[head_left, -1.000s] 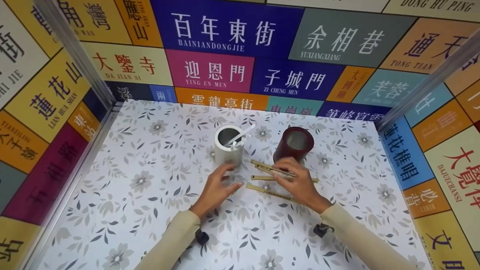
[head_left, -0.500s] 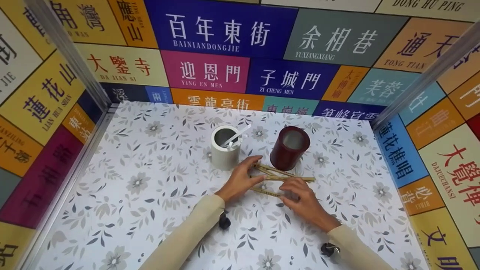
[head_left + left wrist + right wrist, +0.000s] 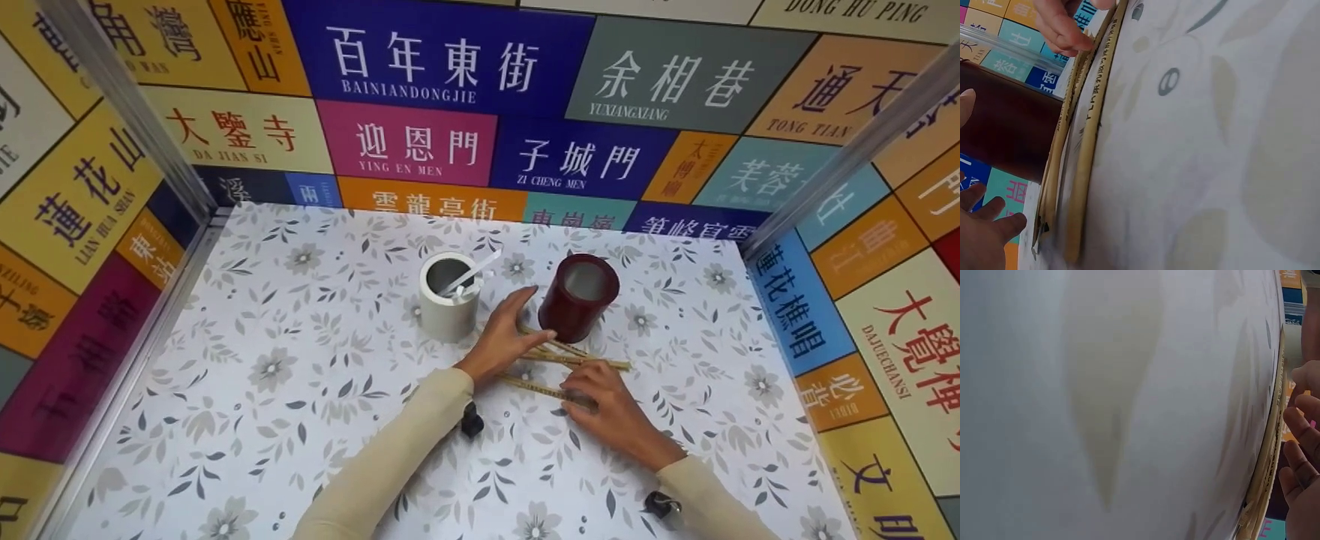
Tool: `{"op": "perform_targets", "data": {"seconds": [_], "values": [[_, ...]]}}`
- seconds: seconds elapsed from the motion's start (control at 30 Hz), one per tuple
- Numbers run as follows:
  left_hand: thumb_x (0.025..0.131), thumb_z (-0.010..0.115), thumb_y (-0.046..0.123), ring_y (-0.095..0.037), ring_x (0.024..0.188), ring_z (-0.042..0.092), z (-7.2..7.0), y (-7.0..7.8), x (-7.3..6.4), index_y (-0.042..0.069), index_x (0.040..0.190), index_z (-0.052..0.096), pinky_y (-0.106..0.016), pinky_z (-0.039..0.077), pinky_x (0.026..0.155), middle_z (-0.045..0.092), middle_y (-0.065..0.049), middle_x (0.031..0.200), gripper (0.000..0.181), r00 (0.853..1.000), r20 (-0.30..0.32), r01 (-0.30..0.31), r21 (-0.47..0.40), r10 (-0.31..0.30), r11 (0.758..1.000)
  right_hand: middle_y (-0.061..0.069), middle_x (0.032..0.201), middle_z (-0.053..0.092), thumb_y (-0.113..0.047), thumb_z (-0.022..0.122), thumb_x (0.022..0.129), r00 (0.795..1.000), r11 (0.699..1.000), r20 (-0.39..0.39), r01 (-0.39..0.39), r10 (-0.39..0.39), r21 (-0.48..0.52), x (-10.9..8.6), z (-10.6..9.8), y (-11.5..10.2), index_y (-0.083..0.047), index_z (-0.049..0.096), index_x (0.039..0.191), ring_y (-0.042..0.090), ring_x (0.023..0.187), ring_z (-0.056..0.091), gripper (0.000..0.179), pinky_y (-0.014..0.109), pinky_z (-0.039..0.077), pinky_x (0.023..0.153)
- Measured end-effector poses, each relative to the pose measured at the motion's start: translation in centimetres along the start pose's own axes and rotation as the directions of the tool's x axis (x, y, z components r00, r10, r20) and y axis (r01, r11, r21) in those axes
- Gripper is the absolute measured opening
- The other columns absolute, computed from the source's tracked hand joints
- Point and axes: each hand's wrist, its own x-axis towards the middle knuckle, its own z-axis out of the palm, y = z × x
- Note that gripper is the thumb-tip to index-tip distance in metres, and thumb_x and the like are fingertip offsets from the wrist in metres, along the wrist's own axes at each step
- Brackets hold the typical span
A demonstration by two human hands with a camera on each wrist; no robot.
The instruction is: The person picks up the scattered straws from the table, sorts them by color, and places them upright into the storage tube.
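Note:
Several bamboo chopsticks [image 3: 536, 387] with printed characters lie roughly crosswise on the table, one slightly apart nearest me. My left hand [image 3: 504, 343] reaches over their left ends with fingers spread, just left of the dark red cup [image 3: 574, 304]. In the left wrist view its fingers [image 3: 1002, 225] stay apart from the chopsticks [image 3: 1092, 118]. At the right ends, my right hand [image 3: 616, 414] has loosely bent fingers, its fingertips at the nearest chopstick. The right wrist view shows these fingers [image 3: 1300, 464] beside the sticks; whether they touch is unclear.
A pale grey cup [image 3: 448, 316] stands left of the red one, with white plastic utensils [image 3: 478, 271] leaning in it. The flower-patterned table [image 3: 247, 420] is bounded by sign-covered panels [image 3: 420, 142] at the back and both sides.
My left hand has moved right, from in front of the grey cup to over the chopsticks' left ends. My right hand has drawn back toward me from the chopsticks near the red cup.

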Motion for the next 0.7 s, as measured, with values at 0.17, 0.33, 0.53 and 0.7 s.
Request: {"op": "perform_targets", "data": {"seconds": [0.17, 0.33, 0.53, 0.7], "values": [[0.097, 0.088, 0.032, -0.030, 0.156, 0.045, 0.3, 0.2, 0.5, 0.008, 0.167, 0.047, -0.045, 0.036, 0.129, 0.048, -0.011, 0.169, 0.085, 1.000, 0.006, 0.003, 0.000, -0.003, 1.000, 0.004, 0.116, 0.074, -0.009, 0.093, 0.086, 0.998, 0.998, 0.048, -0.049, 0.050, -0.028, -0.4, 0.0, -0.1, -0.009, 0.084, 0.112, 0.030, 0.118, 0.060, 0.027, 0.039, 0.044, 0.106], [0.096, 0.089, 0.031, -0.028, 0.154, 0.048, 0.7, 0.5, 0.9, 0.009, 0.168, 0.046, -0.046, 0.036, 0.128, 0.048, -0.010, 0.169, 0.086, 1.000, 0.004, 0.011, 0.005, -0.011, 1.000, 0.005, 0.114, 0.073, -0.011, 0.095, 0.086, 0.996, 0.997, 0.069, -0.049, 0.053, -0.059, -0.5, 0.0, 0.0, -0.009, 0.084, 0.108, 0.029, 0.115, 0.059, 0.025, 0.040, 0.045, 0.103], [0.096, 0.090, 0.027, -0.028, 0.148, 0.054, 1.2, 0.7, 1.6, 0.005, 0.166, 0.047, -0.042, 0.048, 0.120, 0.053, -0.013, 0.165, 0.085, 1.000, -0.005, -0.027, -0.028, 0.027, 0.999, 0.002, 0.109, 0.071, -0.011, 0.093, 0.089, 0.993, 0.991, 0.094, -0.054, 0.065, -0.123, -0.2, -0.3, -0.1, -0.011, 0.083, 0.103, 0.026, 0.111, 0.058, 0.017, 0.044, 0.048, 0.097], [0.095, 0.091, 0.025, -0.028, 0.146, 0.056, 1.5, 0.6, 2.0, 0.006, 0.165, 0.049, -0.039, 0.049, 0.118, 0.055, -0.013, 0.162, 0.084, 0.999, -0.007, -0.041, -0.046, 0.041, 0.998, 0.000, 0.103, 0.071, -0.011, 0.090, 0.091, 0.988, 0.981, 0.141, -0.033, 0.060, -0.191, 0.0, -0.6, -0.4, -0.014, 0.084, 0.098, 0.024, 0.106, 0.058, 0.010, 0.044, 0.050, 0.093]]}}
